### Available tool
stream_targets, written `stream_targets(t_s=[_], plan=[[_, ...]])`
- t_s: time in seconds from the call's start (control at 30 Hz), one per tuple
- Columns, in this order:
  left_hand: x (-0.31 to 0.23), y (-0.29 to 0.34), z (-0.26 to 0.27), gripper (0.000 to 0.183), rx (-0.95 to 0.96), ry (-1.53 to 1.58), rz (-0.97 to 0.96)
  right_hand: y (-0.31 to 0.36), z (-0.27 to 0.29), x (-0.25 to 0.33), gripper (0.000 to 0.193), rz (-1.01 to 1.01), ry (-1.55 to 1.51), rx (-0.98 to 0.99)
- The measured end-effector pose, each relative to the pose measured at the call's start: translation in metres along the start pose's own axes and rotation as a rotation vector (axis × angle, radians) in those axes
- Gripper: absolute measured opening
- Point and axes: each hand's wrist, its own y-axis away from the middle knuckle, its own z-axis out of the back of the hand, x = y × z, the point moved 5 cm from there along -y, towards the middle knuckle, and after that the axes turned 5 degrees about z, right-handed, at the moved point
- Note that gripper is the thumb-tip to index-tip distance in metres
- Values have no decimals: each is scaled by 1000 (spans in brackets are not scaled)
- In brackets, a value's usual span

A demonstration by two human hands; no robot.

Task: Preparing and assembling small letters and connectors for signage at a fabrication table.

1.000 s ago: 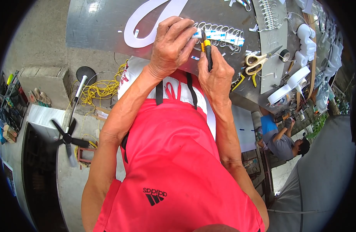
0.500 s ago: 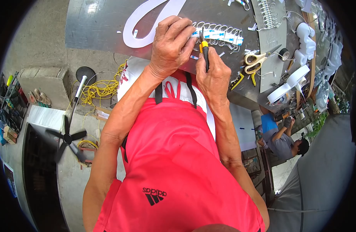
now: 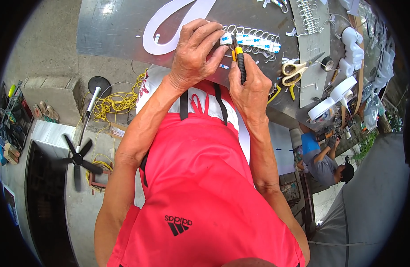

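Your R hand has fingers clasped round a yellow/blk cutter, blade tip over the white/blue strip; L hand, fingertips at strip's L end, can't tell if pinching. Strip's across looped white wire on metal table. Scissors R of your R hand, white coil beyond.

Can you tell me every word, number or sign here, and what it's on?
Red top: black lettering and a striped mark, upside down; I won't copy it.
White strip: repeated blue printing, which I won't copy either.
Pale panel: small dark marks, too small to read.
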Motion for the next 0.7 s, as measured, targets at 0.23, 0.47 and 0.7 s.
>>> stream_targets(t_s=[0.23, 0.47, 0.7], plan=[[2, 1, -2, 35, -10, -36, -31, -1, -7, -2, 19, -4, -6, 14], [0, 3, -1, 34, -25, -30, -20, 0, -6, 1, 18, 21, -1, -16], [0, 2, -1, 34, -26, -26, -13, -1, -9, -3, 18, 4, -6, 6]])
